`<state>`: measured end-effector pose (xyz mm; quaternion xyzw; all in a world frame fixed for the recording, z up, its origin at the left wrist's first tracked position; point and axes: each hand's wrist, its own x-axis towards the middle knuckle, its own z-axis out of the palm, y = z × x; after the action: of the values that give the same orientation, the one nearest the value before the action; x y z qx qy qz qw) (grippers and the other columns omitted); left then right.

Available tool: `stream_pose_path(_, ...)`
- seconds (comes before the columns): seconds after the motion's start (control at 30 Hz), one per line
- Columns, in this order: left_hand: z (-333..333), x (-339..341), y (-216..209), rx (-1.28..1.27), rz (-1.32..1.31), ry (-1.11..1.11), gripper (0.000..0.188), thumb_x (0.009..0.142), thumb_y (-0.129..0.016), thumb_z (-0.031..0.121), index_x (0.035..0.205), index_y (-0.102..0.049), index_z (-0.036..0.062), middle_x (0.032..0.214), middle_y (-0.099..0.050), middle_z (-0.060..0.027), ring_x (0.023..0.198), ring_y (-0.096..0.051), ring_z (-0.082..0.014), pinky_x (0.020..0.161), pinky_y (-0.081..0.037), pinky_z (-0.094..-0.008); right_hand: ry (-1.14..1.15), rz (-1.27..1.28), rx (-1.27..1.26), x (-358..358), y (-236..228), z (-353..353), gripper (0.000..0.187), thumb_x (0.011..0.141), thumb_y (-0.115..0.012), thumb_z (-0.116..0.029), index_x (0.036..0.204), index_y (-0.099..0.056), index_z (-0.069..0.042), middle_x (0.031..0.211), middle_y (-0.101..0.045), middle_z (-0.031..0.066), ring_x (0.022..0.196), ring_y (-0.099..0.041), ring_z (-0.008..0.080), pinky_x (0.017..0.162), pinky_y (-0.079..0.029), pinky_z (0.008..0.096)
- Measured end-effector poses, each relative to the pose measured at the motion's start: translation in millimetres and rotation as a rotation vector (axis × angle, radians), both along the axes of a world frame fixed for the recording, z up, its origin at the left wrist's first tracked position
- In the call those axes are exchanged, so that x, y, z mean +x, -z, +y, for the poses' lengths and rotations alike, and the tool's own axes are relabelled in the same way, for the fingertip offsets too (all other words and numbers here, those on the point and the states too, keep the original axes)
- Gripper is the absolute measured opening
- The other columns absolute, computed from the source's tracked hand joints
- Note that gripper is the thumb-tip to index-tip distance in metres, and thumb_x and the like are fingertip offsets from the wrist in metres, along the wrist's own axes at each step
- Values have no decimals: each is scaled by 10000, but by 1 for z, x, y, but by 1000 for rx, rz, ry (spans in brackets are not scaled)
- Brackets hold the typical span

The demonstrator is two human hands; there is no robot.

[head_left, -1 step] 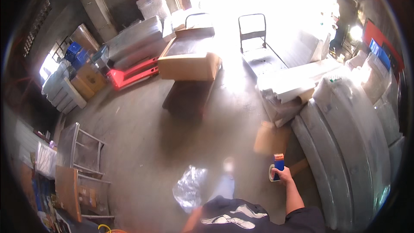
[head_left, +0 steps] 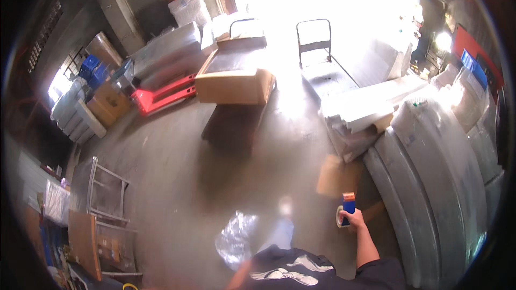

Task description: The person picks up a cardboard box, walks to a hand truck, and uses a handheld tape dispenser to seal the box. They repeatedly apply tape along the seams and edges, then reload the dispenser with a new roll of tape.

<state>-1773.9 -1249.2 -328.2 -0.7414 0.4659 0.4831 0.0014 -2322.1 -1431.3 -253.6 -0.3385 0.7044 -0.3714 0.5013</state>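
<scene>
My right hand (head_left: 353,219) is closed around a tape dispenser (head_left: 349,204), blue with an orange end. A pale roll of tape (head_left: 339,216) shows on its left side. The forearm reaches out from a dark sleeve, and the dispenser is held out over the floor. Crumpled clear plastic film (head_left: 235,240) is just ahead of my left arm (head_left: 239,277). The fingers of my left hand are hidden, so whether they grip the film cannot be made out.
A platform cart with a cardboard box (head_left: 231,88) stands ahead, a second trolley (head_left: 328,75) beyond it. A red pallet jack (head_left: 164,96) is farther left. Long wrapped grey bundles (head_left: 424,172) line the right, near a brown carton (head_left: 336,176). Metal-framed racks (head_left: 110,190) stand left.
The view has tilted a little, so the surroundings sit slightly lower. My right hand keeps its hold on the tape dispenser.
</scene>
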Motion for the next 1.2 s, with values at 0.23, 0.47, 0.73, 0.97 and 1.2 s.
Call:
stream_pose_path(0.23,-289,51,6,225,156,-69,450,1043,-551,459,1227,-654,62,993,-733,-130,896,-727,-245,768,-583,-425,373,108,586,31,87,-99,695,611,-960,-403,1082,-724,51,1043,-737,139,904,-721,244,800,-584,419)
stream_pose_path(0.47,-613,56,-39,-3,262,-517,367,1025,-640,333,1284,-639,73,988,-738,-57,784,-689,-117,655,-559,-277,301,266,826,65,132,-161,791,615,-945,-468,1088,-700,116,1045,-749,191,976,-740,285,834,-590,427)
stream_pose_path(0.73,-956,-72,-38,108,524,-626,618,1018,-583,519,1434,-550,65,1256,-684,-140,1110,-666,-250,943,-538,-399,217,174,634,50,136,-442,649,671,-919,-422,1023,-721,86,941,-759,158,902,-747,258,783,-590,407)
stream_pose_path(0.97,-1224,-194,-48,140,854,-631,843,958,-589,641,1552,-405,72,1445,-549,-167,1314,-534,-305,1061,-460,-468,333,33,230,-8,-11,-724,357,786,-877,-315,897,-727,-10,829,-713,38,723,-655,121,697,-542,312)
stream_pose_path(1.2,-1423,-215,12,70,623,-876,921,883,-640,707,1506,-443,58,1275,-613,-180,997,-651,-264,773,-543,-389,388,-76,180,-47,-68,-871,328,846,-826,-248,1041,-689,-22,856,-699,36,735,-682,149,711,-560,306)
